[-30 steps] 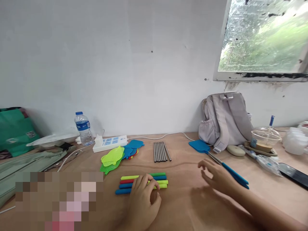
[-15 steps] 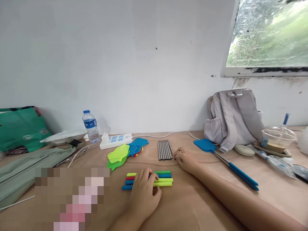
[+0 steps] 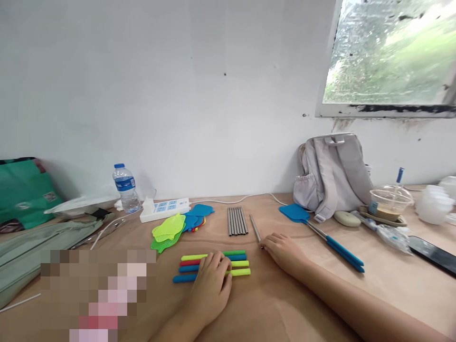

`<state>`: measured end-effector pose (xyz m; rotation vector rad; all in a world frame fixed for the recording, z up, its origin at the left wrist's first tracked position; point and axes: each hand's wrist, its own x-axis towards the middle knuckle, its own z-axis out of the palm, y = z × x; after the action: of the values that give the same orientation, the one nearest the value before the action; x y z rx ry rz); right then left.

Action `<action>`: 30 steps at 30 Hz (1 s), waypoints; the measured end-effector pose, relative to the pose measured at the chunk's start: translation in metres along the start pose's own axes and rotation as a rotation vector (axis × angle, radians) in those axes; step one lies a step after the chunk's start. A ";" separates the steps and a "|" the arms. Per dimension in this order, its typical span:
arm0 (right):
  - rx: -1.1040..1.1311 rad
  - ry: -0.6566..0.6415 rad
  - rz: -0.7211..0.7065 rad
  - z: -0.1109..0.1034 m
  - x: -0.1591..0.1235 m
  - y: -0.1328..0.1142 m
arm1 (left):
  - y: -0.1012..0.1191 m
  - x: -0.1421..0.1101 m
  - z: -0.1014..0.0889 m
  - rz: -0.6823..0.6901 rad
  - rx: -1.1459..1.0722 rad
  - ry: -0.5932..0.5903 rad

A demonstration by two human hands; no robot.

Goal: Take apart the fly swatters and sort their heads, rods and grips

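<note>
My left hand (image 3: 213, 282) rests palm down over a group of coloured plastic tubes, its fingers curled around the front yellow tube (image 3: 240, 272). Blue tubes (image 3: 183, 279), a red tube (image 3: 188, 262) and a green tube (image 3: 235, 253) stick out on either side; their middles are hidden under the hand. With its fingertips, my right hand (image 3: 281, 249) pinches the near end of a thin metal rod (image 3: 255, 229), which lies tilted on the table. To its left, several metal rods (image 3: 237, 222) lie side by side.
Yellow and green fly swatter heads (image 3: 169, 228) and blue heads (image 3: 199, 213) are piled left. A blue fly swatter (image 3: 294, 212) lies right, before a grey backpack (image 3: 335, 175). A power strip (image 3: 167, 209), water bottle (image 3: 126, 187), drink cup (image 3: 390, 199) and phone (image 3: 434, 255) stand around.
My right hand has drawn one metal rod away from the row, toward me and to the right. The front yellow tube has separated slightly from the one behind it. The view has shifted a little right.
</note>
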<state>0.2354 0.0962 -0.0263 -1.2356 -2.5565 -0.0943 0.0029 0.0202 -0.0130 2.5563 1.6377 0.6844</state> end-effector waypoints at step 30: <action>0.090 0.012 -0.230 -0.012 -0.027 -0.015 | -0.001 -0.003 0.003 0.164 -0.148 0.003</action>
<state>0.2431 0.0641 -0.0216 -0.9031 -2.6516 -0.0354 0.0024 0.0188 -0.0170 2.6029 1.3329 0.7885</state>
